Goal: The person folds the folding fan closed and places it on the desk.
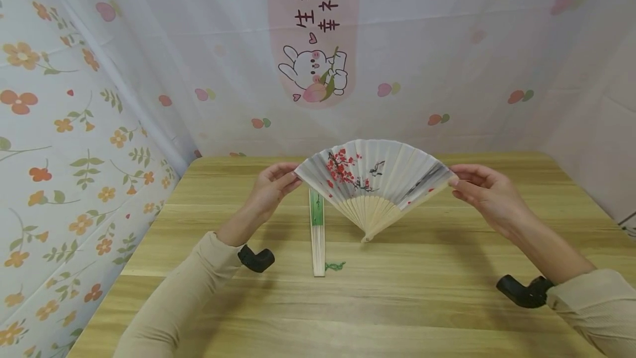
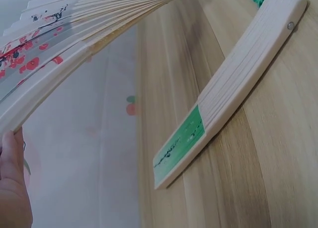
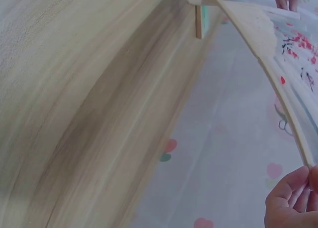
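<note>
A white folding fan (image 1: 370,181), painted with red blossoms and a bird, is spread wide above the table, its pivot end pointing down toward the front. My left hand (image 1: 274,185) pinches its left outer edge near the top corner. On the other side, my right hand (image 1: 489,195) pinches the right outer corner between thumb and fingers. Below and left of it lies a second folding fan (image 1: 317,236), folded up, with green paper and pale ribs. A green cord (image 1: 335,266) lies beside its lower end. In the left wrist view the folded fan (image 2: 223,89) shows a metal rivet.
The wooden table (image 1: 397,303) ends at a white printed curtain (image 1: 422,70) behind. A floral curtain (image 1: 74,181) hangs along the left side. Black bent pieces (image 1: 255,258) are worn at both wrists.
</note>
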### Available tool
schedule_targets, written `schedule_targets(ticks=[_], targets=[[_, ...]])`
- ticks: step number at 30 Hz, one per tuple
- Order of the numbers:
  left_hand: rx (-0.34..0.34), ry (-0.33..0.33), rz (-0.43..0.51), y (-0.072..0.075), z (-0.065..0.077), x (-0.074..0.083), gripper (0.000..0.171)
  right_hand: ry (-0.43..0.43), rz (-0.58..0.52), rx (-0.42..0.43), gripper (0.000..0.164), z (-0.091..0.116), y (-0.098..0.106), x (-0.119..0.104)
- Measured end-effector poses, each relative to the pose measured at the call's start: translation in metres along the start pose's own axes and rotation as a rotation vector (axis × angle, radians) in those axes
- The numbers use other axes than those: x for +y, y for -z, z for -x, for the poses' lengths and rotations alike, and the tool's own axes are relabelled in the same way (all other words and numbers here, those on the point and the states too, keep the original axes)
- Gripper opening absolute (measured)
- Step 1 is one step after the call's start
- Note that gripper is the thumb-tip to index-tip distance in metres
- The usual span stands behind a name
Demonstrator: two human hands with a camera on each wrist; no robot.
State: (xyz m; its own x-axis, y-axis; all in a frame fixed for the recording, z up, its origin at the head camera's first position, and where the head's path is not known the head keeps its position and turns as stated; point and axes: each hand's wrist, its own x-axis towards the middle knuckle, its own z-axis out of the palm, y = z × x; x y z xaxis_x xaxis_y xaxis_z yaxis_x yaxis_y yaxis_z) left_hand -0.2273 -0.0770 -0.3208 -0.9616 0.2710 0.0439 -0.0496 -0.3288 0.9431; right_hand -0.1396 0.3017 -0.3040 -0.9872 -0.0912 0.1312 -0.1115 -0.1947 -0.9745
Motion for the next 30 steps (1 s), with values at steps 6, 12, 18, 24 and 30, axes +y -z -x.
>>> schedule_targets(ticks=[6,12,18,24,30], targets=[[-0.017,0.0,-0.001,-0.007,-0.003,-0.003,0.018,-0.013,0.022,0.027,0.02,-0.001,-0.003,0.001],[-0.031,0.0,-0.02,-0.016,-0.004,-0.005,0.018,0.0,-0.009,-0.012,0.021,-0.004,-0.005,0.002],[-0.054,-0.009,-0.018,-0.021,-0.005,-0.005,0.017,-0.001,-0.005,-0.005,0.02,-0.004,-0.007,0.0],[-0.065,-0.014,-0.003,-0.022,-0.006,-0.006,0.017,-0.014,-0.002,0.007,0.02,-0.003,-0.009,-0.002],[-0.08,-0.014,-0.003,-0.023,-0.006,-0.005,0.017,-0.028,0.056,0.041,0.019,-0.003,-0.014,-0.004]])
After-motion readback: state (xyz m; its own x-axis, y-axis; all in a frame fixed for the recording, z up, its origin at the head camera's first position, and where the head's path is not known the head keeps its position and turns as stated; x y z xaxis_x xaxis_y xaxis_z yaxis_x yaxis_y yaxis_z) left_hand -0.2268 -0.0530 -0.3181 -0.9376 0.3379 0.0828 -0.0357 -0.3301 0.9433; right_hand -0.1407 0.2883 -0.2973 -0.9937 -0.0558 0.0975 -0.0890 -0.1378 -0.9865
